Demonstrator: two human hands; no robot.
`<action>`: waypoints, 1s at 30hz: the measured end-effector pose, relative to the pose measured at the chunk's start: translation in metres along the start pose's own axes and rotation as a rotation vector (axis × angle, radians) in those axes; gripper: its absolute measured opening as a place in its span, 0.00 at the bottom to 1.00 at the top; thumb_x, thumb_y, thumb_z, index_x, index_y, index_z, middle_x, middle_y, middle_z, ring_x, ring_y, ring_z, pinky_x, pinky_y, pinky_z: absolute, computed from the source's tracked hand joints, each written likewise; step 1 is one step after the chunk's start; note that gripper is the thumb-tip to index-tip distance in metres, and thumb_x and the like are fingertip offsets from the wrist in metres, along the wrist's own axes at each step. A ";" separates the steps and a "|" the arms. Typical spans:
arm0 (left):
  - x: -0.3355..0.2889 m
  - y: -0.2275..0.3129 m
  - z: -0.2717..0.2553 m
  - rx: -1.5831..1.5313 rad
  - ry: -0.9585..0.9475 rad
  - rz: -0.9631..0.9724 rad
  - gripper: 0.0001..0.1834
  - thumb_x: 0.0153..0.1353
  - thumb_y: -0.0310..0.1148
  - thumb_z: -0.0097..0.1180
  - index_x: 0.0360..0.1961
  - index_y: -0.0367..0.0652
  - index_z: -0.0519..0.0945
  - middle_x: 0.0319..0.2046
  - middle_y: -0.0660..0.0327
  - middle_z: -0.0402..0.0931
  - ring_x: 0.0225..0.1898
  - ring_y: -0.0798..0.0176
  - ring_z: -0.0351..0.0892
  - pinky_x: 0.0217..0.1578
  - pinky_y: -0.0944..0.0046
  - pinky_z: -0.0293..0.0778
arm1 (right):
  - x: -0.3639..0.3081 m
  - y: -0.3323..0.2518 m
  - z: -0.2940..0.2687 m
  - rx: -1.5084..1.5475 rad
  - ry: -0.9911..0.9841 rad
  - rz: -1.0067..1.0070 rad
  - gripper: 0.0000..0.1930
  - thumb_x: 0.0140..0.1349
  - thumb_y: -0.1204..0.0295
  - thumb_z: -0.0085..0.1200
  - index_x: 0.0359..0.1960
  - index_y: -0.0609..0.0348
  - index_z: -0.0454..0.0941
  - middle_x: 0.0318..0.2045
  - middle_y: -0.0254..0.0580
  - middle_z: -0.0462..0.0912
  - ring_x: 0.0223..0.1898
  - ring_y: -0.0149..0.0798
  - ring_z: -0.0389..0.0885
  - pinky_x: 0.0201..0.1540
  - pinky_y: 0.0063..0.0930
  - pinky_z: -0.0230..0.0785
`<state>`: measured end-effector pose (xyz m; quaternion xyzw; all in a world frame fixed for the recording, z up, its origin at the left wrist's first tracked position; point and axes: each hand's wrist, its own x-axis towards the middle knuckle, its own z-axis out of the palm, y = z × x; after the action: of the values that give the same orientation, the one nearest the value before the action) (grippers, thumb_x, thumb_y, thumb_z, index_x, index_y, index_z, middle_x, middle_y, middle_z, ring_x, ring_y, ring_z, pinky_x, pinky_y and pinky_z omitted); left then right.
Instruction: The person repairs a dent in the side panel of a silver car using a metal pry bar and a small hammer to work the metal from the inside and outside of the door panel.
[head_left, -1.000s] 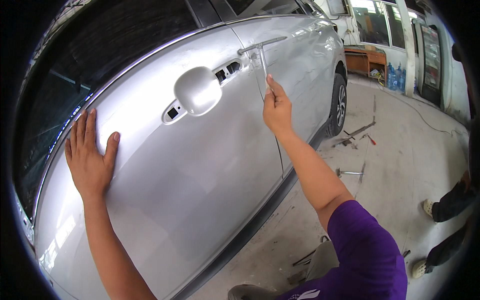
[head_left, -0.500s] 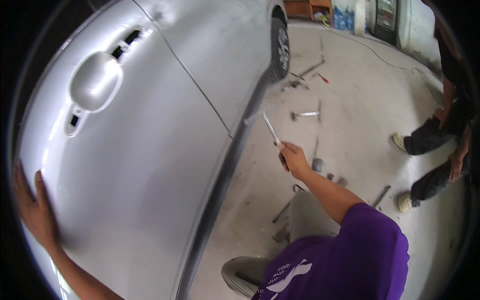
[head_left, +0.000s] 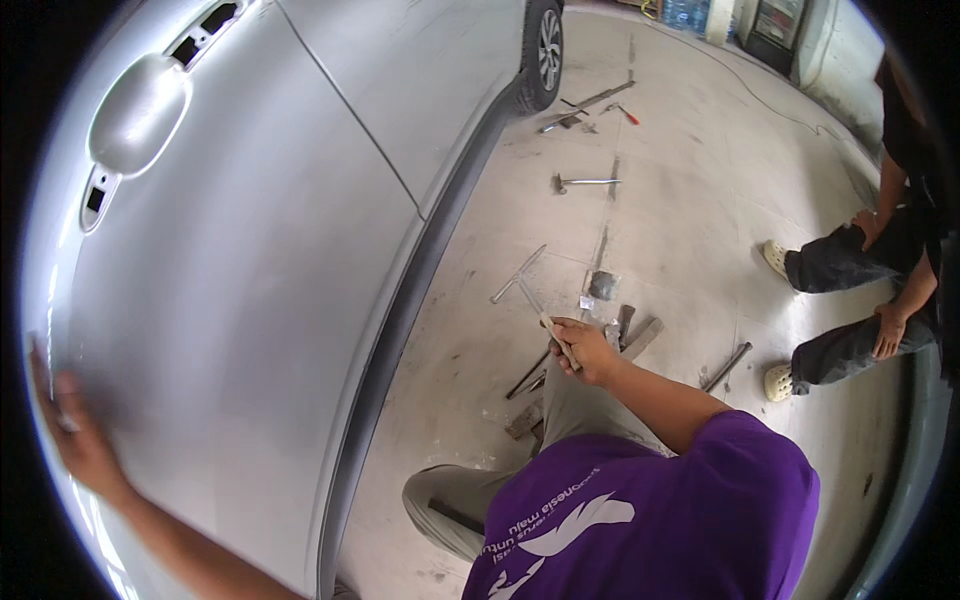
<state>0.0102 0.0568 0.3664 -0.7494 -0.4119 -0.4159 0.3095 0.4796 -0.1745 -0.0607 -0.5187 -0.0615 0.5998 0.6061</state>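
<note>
A silver car door point(head_left: 240, 330) with a recessed handle cup point(head_left: 143, 115) fills the left side. My left hand point(head_left: 85, 430) is at the door's outer edge, fingers stretched out along the panel and partly blurred. My right hand point(head_left: 580, 350) is closed around the handle of a thin-headed body hammer point(head_left: 533, 298). The hammer's long, slim head points away from me, over the floor and apart from the door. My forearm runs from the purple shirt to this hand, above my bent legs.
On the floor lie another hammer point(head_left: 588, 182), a long bar point(head_left: 590, 105), a red-handled tool point(head_left: 628, 115), wooden blocks point(head_left: 643, 338) and a metal rod point(head_left: 727, 367). A person in dark trousers point(head_left: 845, 262) sits at the right. A rear wheel point(head_left: 545, 55) stands at the top.
My right hand has brought the hammer back from beside the door's lower edge, towards my body. My left hand still lies at the door, now blurred. The whole view has shifted.
</note>
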 end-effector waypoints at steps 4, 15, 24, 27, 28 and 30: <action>-0.136 0.185 0.086 -0.633 -0.332 0.080 0.22 0.63 0.30 0.56 0.59 0.43 0.75 0.59 0.56 0.74 0.62 0.56 0.70 0.61 0.55 0.65 | -0.037 -0.011 0.014 -0.068 -0.176 0.130 0.23 0.69 0.65 0.44 0.64 0.56 0.66 0.22 0.33 0.72 0.15 0.26 0.65 0.13 0.21 0.55; -0.272 0.308 0.159 -0.935 -0.888 -0.382 0.15 0.63 0.32 0.55 0.50 0.42 0.81 0.39 0.52 0.82 0.41 0.48 0.80 0.44 0.57 0.74 | -0.074 0.023 0.025 -0.290 -0.439 0.402 0.24 0.67 0.64 0.47 0.64 0.56 0.68 0.22 0.30 0.72 0.14 0.23 0.63 0.12 0.19 0.54; -0.326 0.293 0.163 -0.920 -0.803 -0.495 0.12 0.63 0.32 0.56 0.46 0.39 0.82 0.35 0.51 0.81 0.34 0.56 0.82 0.38 0.60 0.75 | -0.088 0.030 0.039 -0.318 -0.571 0.537 0.24 0.68 0.58 0.48 0.63 0.53 0.69 0.24 0.32 0.72 0.18 0.25 0.67 0.15 0.21 0.59; -0.322 0.298 0.148 -1.058 -0.756 -0.648 0.12 0.64 0.33 0.56 0.43 0.37 0.82 0.26 0.61 0.78 0.27 0.70 0.77 0.31 0.68 0.73 | -0.083 0.041 0.033 -0.130 -0.631 0.667 0.25 0.68 0.58 0.48 0.63 0.54 0.68 0.24 0.33 0.72 0.19 0.26 0.68 0.16 0.21 0.61; -0.321 0.297 0.145 -1.051 -0.736 -0.672 0.12 0.64 0.34 0.56 0.42 0.37 0.82 0.26 0.61 0.78 0.27 0.70 0.77 0.32 0.68 0.73 | -0.081 0.041 0.033 -0.130 -0.653 0.681 0.25 0.68 0.59 0.48 0.64 0.55 0.67 0.24 0.34 0.72 0.19 0.26 0.68 0.16 0.20 0.61; -0.319 0.299 0.139 -1.043 -0.708 -0.717 0.12 0.64 0.35 0.56 0.41 0.38 0.82 0.25 0.62 0.78 0.27 0.70 0.77 0.32 0.68 0.73 | -0.074 0.047 0.029 -0.133 -0.704 0.694 0.25 0.68 0.61 0.48 0.64 0.57 0.66 0.24 0.35 0.72 0.18 0.26 0.69 0.17 0.19 0.62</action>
<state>0.2223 -0.0863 -0.0142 -0.7082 -0.4558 -0.3667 -0.3952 0.4077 -0.2291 -0.0402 -0.3120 -0.1243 0.8997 0.2788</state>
